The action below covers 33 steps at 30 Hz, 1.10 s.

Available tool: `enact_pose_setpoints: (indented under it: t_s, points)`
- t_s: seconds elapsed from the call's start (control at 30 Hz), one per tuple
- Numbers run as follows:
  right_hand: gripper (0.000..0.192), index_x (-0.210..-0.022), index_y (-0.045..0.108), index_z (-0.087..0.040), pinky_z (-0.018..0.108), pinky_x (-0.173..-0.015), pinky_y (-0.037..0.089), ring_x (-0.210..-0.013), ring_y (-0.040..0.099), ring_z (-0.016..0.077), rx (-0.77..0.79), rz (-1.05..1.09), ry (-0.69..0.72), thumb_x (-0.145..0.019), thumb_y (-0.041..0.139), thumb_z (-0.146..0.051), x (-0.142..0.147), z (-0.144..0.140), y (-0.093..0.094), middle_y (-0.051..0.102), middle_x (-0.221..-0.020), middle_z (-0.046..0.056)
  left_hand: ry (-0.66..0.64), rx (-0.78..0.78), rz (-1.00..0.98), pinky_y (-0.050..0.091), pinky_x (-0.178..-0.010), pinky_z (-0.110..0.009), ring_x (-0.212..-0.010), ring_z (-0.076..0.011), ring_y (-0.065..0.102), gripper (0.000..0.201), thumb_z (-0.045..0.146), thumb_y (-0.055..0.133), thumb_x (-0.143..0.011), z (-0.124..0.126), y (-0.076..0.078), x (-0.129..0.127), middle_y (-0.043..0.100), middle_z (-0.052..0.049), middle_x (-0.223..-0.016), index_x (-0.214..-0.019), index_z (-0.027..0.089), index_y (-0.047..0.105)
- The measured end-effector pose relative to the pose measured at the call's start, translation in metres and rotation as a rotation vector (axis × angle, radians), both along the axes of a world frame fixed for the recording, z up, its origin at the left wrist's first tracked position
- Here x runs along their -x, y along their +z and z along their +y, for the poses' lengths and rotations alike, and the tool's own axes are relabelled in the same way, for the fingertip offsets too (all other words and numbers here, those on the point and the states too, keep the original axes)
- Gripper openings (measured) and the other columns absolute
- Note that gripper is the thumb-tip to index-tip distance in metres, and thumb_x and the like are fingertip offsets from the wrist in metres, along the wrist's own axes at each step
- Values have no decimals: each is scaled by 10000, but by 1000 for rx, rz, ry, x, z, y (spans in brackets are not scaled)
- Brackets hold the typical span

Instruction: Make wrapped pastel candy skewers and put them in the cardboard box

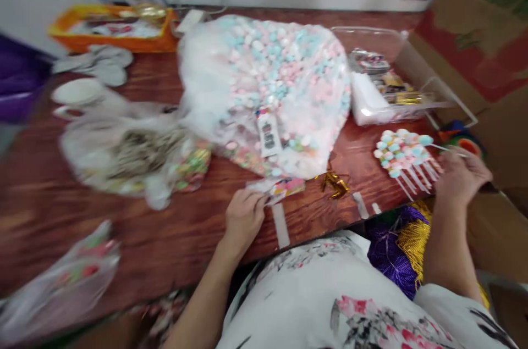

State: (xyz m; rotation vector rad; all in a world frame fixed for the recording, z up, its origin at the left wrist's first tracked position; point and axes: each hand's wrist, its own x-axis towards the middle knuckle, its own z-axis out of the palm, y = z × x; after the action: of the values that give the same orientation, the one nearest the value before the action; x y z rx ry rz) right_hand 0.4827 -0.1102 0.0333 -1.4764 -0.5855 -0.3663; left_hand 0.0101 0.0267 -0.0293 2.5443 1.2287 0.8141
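Many pastel candies (284,68) fill 1 clear bag (198,57) on table (49,211).

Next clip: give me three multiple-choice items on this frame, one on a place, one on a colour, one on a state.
1. Where does the left hand rest?
A. on the small packet at the table's near edge
B. in the orange tray
C. on the clear box

2. What colour is the table?
A. white
B. reddish brown
C. green

3. How is the big candy bag?
A. hanging from a hook
B. lying on the table
C. held up by both hands

Answers: 1 A, its fingers touch the packet; 2 B, the bare wood shows it; 3 B, neither hand lifts it, and the right hand is by the lollipop cluster.
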Motion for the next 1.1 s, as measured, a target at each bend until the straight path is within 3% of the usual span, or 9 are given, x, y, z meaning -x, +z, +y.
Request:
enact_pose_setpoints:
  t_s: [0.07, 0.17, 0.23, 0.3, 0.4, 0.5, 0.77, 1.1]
  points:
    - [162, -701, 694, -168, 449, -666, 500, -671, 656, 225, -100, -146, -6, -810, 598, -240, 16, 3, 12, 629, -678, 56, 80, 85, -118, 495, -751, -316, -773, -181, 608, 196, 248, 562, -898, 2, 2, 1, 676, -48, -769, -756, 184, 681]
    - [101, -897, 688, -297, 454, -616, 482, -733, 667, 260, -122, -243, 143, -829, 630, -250, 56, 6, 34, 659, -864, 54, 153, 176, -278, 479, -688, -273, -703, -145, 594, 198, 269, 620, -861, 2, 4, 5, 642, -16, -702, -688, 176, 648]
    - [85, -791, 665, -290, 414, -557, 456, -579, 616, 202, -253, -181, 217, -822, 643, -214, 93, 10, 47, 622, -721, 28, 169, 235, -363, 466, -653, -249, -665, -124, 583, 189, 273, 659, -835, -1, 6, 6, 636, 2, -693, -676, 172, 640]
    - [150, -717, 639, -242, 424, -624, 489, -583, 599, 187, -170, 38, 327, -862, 598, -246, 130, 19, 54, 631, -681, 43, 167, 284, -429, 448, -617, -232, -633, -109, 568, 185, 278, 689, -817, -5, 8, 6, 627, 15, -682, -675, 170, 639]
    - [118, -693, 635, -203, 427, -675, 529, -523, 556, 161, -201, 181, 595, -790, 678, -256, 173, 40, 53, 601, -578, -12, 126, 310, -492, 436, -606, -225, -631, -105, 567, 177, 274, 712, -808, -10, 7, 4, 619, 19, -677, -683, 171, 640]
    - [60, -740, 661, -187, 403, -702, 531, -540, 560, 153, -262, 241, 799, -777, 694, -222, 197, 60, 46, 611, -568, -25, 86, 305, -521, 451, -636, -234, -664, -115, 584, 166, 263, 723, -808, -14, 6, 2, 637, 8, -706, -693, 175, 642]
    - [29, -826, 683, -175, 340, -627, 470, -564, 553, 153, -198, 248, 1008, -832, 654, -175, 217, 71, 37, 604, -592, -13, -12, 274, -584, 468, -681, -280, -715, -141, 585, 88, 195, 675, -847, -22, 8, 0, 629, -16, -736, -770, 177, 637]
    - [23, -787, 678, -170, 277, -604, 472, -564, 573, 122, -193, 296, 825, -804, 688, -182, 207, 74, 37, 623, -615, -19, -251, -30, -433, 504, -735, -325, -800, -160, 593, 86, 102, 621, -862, -20, 13, -5, 638, -40, -806, -853, 187, 627]
